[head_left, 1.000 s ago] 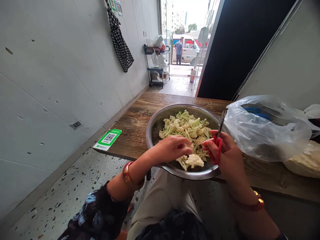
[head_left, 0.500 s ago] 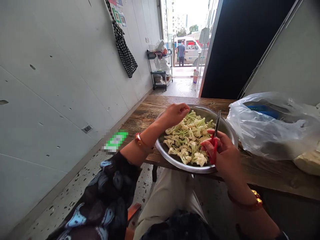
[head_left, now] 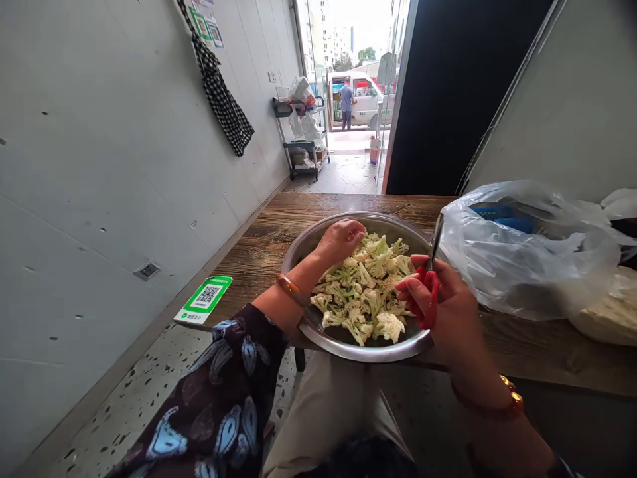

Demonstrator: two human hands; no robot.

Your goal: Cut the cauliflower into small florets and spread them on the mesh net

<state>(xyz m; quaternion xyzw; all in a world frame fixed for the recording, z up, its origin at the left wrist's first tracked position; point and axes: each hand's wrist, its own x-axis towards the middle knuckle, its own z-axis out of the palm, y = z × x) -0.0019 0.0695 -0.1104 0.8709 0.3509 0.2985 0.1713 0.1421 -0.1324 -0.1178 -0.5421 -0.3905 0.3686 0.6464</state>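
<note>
A wide metal bowl (head_left: 343,348) of cut cauliflower florets (head_left: 371,292) stands at the edge of the wooden table. Over the bowl's far left part is my left hand (head_left: 342,240), its fingers curled closed above the florets; whatever they may hold is hidden. My right hand (head_left: 450,302), at the bowl's right side, grips red-handled scissors (head_left: 428,299). Their dark blades point upward and look closed, clear of the cauliflower.
A translucent plastic bag (head_left: 527,259) with something blue inside sits right of the bowl, beside a pale bundle (head_left: 612,312). A green QR-code card (head_left: 205,300) lies at the table's left edge. Beyond are a cart (head_left: 301,143) and an open doorway, with a person (head_left: 346,103) outside.
The whole view has swung slightly to the right. My left hand has come lower and nearer over the florets, away from the far rim. The scissors stay in my right hand.
</note>
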